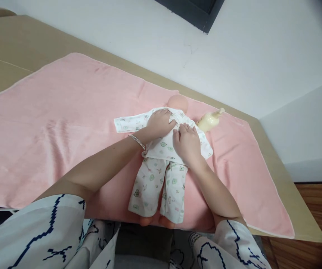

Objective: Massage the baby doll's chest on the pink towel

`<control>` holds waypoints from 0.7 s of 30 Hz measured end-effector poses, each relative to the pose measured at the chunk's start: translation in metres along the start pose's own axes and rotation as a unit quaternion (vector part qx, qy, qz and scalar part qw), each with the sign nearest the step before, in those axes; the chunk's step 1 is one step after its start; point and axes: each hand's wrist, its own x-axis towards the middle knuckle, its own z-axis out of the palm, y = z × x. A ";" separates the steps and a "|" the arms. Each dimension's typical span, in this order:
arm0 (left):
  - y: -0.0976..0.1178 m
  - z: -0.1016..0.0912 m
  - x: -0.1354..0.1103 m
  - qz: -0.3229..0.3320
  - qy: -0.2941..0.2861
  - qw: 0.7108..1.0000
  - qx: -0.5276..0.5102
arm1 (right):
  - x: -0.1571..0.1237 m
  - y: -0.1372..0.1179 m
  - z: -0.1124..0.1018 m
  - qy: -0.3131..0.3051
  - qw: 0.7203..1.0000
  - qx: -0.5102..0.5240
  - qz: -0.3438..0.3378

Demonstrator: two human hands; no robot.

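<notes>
A baby doll lies on its back, its bald head [177,103] at the far end and its feet [167,222] near me. It wears a white patterned shirt [163,146] and matching trousers [147,186]. My left hand [161,124] rests on the upper chest, thumb apart from the fingers and shirt cloth between them. On the right side of the chest, my right hand [188,144] lies palm down with fingers stretched out. One sleeve [130,123] extends flat to the left. My hands hide part of the shirt front. A bottle [209,121] of pale liquid lies beside the doll's right-hand shoulder.
A pink blanket [74,108] is spread under the doll, with folds at left and right. Beneath it is a tan table [287,186], set against a white wall [234,56]. A dark frame [194,13] is on the wall. Wooden flooring [318,209] shows at lower right.
</notes>
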 end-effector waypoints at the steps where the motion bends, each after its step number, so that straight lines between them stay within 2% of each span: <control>1: 0.003 -0.001 -0.001 0.002 0.003 1.000 0.011 | 0.002 0.002 0.000 -0.006 1.000 0.011 0.004; 7: 0.027 -0.012 -0.012 0.044 -0.037 0.997 0.058 | 0.024 0.035 0.004 -0.016 0.995 0.092 0.034; 11: 0.026 -0.015 -0.010 0.063 -0.042 0.996 0.040 | 0.032 0.049 0.008 -0.017 0.992 0.115 0.040; 14: 0.014 -0.012 -0.004 0.042 -0.039 0.998 -0.004 | 0.026 0.040 0.009 -0.014 0.992 0.119 0.040; 18: -0.004 -0.004 0.005 0.034 -0.018 0.998 -0.057 | 0.007 0.010 0.006 -0.023 0.994 0.102 0.040; 21: -0.010 0.001 0.007 0.028 -0.006 0.997 -0.068 | 0.000 0.000 0.006 -0.017 0.994 0.100 0.030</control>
